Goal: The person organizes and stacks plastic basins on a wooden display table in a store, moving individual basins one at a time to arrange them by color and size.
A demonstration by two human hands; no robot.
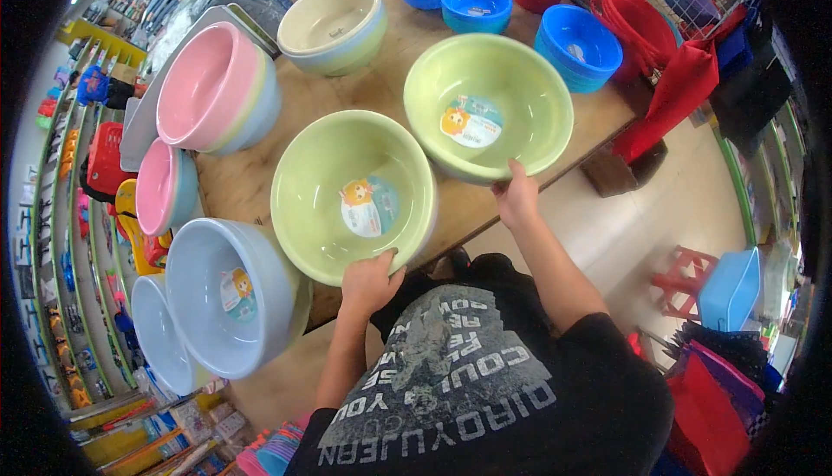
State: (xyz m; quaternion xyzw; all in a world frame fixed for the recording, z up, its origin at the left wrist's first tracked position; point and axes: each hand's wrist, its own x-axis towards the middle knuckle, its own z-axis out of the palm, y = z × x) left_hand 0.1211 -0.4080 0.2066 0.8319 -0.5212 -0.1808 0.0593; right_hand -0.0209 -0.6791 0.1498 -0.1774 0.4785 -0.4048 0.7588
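Observation:
On a wooden table, my left hand [370, 281] grips the near rim of a light green plastic basin [312, 203], which bears a round picture label inside. Thumb over its rim, my right hand [517, 196] holds a second light green basin [533, 112], farther right. The two basins stand close side by side, both tilted towards me. Left of them are nested light blue basins [195, 307] and a stack topped by a pink basin [201, 80]. A stack with a cream basin [325, 15] on top stands behind. The fingers under both rims are mostly hidden.
Blue bowls [578, 41] and red baskets [640, 21] stand at the table's far right. The bare wooden table edge [559, 167] runs before me. A red plastic stool [686, 281] and a light blue tub [731, 291] are on the right; shelves line the left, where a person [97, 86] is visible.

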